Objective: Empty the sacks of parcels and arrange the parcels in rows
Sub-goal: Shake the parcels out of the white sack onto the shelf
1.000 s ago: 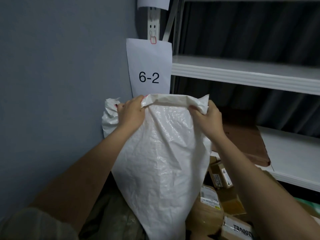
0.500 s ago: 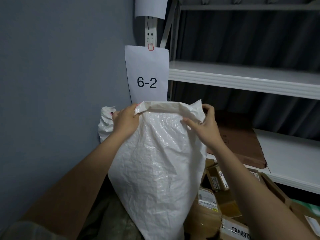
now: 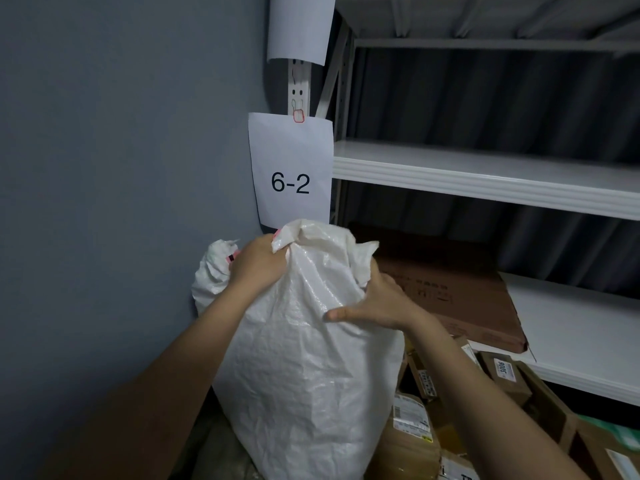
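Observation:
A white woven sack [image 3: 304, 368] stands upright in front of me, its top bunched together. My left hand [image 3: 256, 268] grips the top left corner of the sack. My right hand [image 3: 377, 303] holds the right side of the bunched top, thumb stretched across the front, fingers hidden behind the fabric. Several brown cardboard parcels [image 3: 415, 420] with labels lie heaped low at the right of the sack. Another white sack [image 3: 211, 271] sits behind my left hand against the wall.
A grey wall [image 3: 121, 202] closes the left side. White metal shelves [image 3: 485, 174] run along the right; a flat brown carton [image 3: 460, 296] lies on the lower shelf [image 3: 581, 337]. A paper sign "6-2" [image 3: 291, 171] hangs on the shelf post.
The sack's top, stretched wide between both hands before, is now gathered together. My right hand slid down and inward along the sack's right side. The view tilted upward.

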